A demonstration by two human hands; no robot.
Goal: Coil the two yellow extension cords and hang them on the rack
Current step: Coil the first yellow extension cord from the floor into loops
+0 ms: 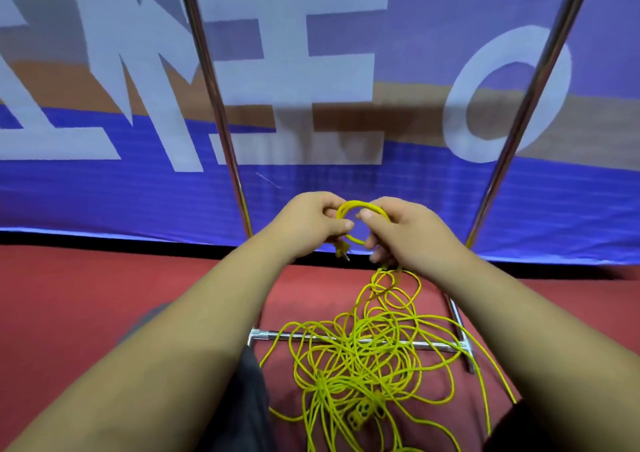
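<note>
While a heap of yellow cord (363, 358) lies tangled on the red floor (104, 295), a person holds up a small loop (360, 205) of it in front of a blue banner (346, 181) with large white lettering. The left hand (311, 223) pinches one side of the loop between thumb and fingers, and the right hand (408, 233) curls around the other side. A plug (341, 252) dangles just below the left hand. From the right hand, strands drop straight down into the heap. The heap sprawls across the low crossbar of a metal rack (214, 105), whose two shiny uprights rise on either side of the hands. A yellow socket block (360, 413) sits near the heap's lower edge. Whether the heap is one cord or two cannot be told from the knot of strands. A dark trouser leg (249, 399) shows between the forearms, left of the heap.
</note>
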